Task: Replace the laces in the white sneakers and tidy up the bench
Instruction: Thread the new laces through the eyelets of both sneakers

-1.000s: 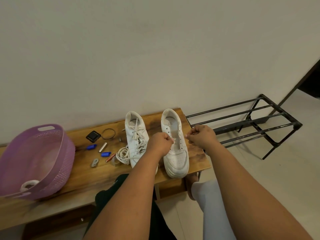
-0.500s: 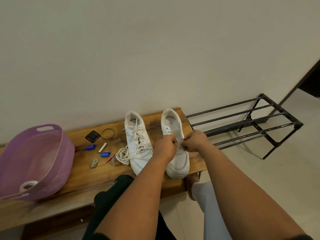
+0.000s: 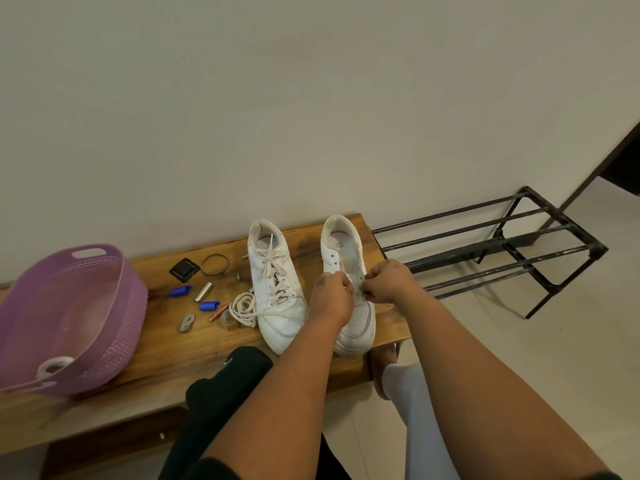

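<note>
- Left hand (image 3: 330, 299) and right hand (image 3: 386, 282), fingers curled, meet over the right sneaker (image 3: 349, 282) on the bench (image 3: 156, 341); whether they pinch a lace is hidden.
- A loose lace (image 3: 244, 309) lies coiled beside the left sneaker (image 3: 273, 289).

Under the hands (image 3: 360, 292) the table (image 3: 166, 344) was varnished wood with a soft sheen. The sneakers (image 3: 277, 292) looked like smooth white leather, slightly scuffed. Left of the hands sat a matt purple plastic basket (image 3: 114, 306); right, a black metal rack (image 3: 502, 251).
</note>
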